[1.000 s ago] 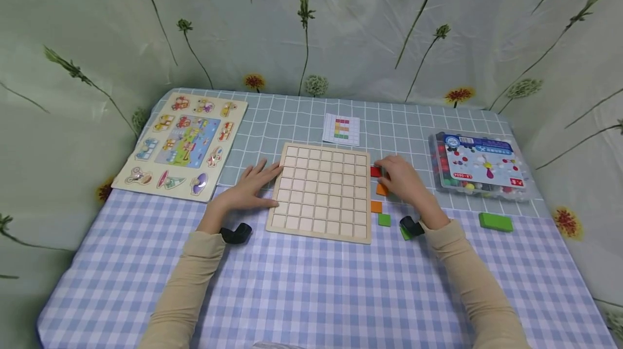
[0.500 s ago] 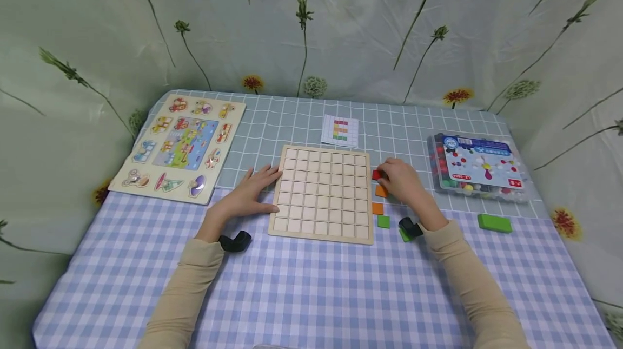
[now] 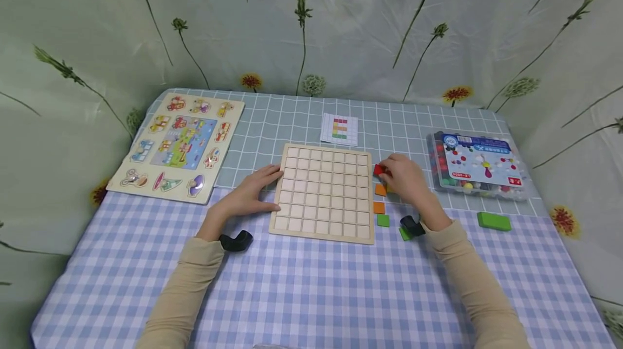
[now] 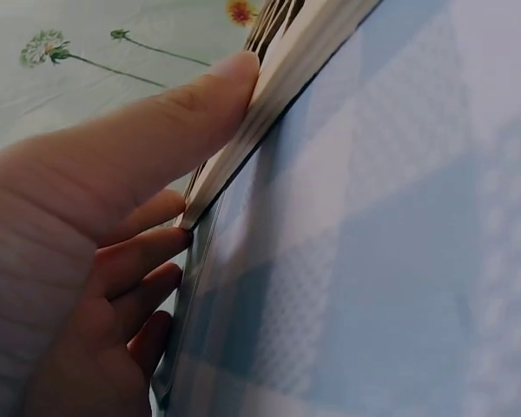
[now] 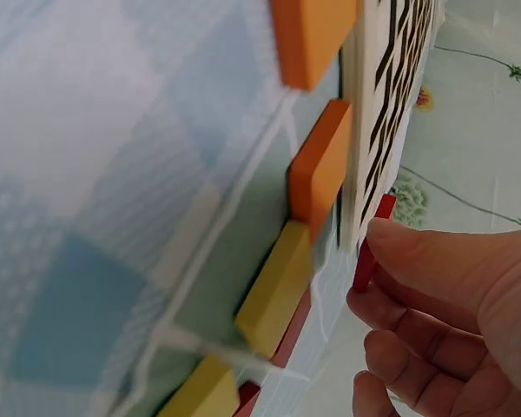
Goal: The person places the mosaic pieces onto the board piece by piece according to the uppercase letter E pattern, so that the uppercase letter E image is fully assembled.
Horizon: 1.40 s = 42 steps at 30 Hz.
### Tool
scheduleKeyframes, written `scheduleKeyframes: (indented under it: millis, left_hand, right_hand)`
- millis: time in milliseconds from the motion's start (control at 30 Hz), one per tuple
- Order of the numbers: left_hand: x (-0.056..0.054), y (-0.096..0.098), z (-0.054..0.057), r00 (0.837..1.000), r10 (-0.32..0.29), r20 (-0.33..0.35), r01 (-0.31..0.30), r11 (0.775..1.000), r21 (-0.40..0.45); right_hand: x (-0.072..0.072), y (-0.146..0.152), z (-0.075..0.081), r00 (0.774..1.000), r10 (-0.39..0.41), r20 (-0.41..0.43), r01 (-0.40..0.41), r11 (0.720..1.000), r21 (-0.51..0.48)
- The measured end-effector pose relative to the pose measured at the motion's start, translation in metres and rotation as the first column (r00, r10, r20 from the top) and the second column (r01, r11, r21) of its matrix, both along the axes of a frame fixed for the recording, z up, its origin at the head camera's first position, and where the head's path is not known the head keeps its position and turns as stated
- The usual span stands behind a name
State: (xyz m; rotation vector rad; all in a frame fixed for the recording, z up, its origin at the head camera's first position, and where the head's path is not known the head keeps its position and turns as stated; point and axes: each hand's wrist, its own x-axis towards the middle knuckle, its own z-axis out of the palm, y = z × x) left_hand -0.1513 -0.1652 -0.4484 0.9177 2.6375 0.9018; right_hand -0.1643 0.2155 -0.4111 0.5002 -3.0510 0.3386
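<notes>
Pinching one red tile (image 3: 377, 170), the right hand (image 3: 406, 178) sits at 3 o'clock of the single grid board (image 3: 323, 192), just off its right edge. The left hand (image 3: 253, 192), fingers straight, presses the board's 9 o'clock edge. Loose on the tabletop (image 3: 311, 284): two orange tiles (image 3: 378, 207), one green square (image 3: 383, 220), one green block (image 3: 494, 221).

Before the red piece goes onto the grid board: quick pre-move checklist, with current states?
1. Right hand pinches the red piece: ok.
2. Left hand rests against the grid board edge, steadying it: ok.
3. Board cells free of pieces: ok.
4. Pattern card in view beyond the board: ok; its cells are too small to read.
5. Orange pieces lie beside the board, not on it: ok.
6. Red piece lifted off the cloth: cannot tell.
</notes>
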Motion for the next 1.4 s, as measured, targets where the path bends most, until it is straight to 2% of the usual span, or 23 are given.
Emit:
scheduleKeyframes:
  millis: [233, 467, 667, 1133, 1400]
  left_hand:
    - [0.002, 0.005, -0.003, 0.999, 0.010, -0.030, -0.010, 1.000, 0.015]
    - [0.004, 0.009, -0.002, 0.999, 0.017, 0.046, -0.020, 0.998, 0.053]
    - [0.004, 0.009, -0.003, 0.999, 0.018, 0.035, -0.020, 0.998, 0.055]
    - [0.005, 0.008, -0.007, 0.999, 0.038, 0.028, -0.040, 0.996, 0.083]
    - [0.006, 0.009, -0.006, 0.999, 0.047, 0.021, -0.048, 0.995, 0.088]
  right_hand:
    - [-0.002, -0.014, 0.005, 0.997, 0.070, -0.031, -0.070, 0.998, 0.002]
    - [-0.005, -0.037, 0.010, 0.993, 0.113, -0.033, -0.113, 0.993, -0.017]
    - [-0.010, -0.059, 0.014, 0.987, 0.155, -0.030, -0.155, 0.988, 0.004]
    - [-0.025, -0.099, 0.008, 0.971, 0.240, 0.018, -0.240, 0.970, 0.022]
    - [-0.030, -0.109, 0.003, 0.962, 0.272, -0.001, -0.272, 0.962, 0.005]
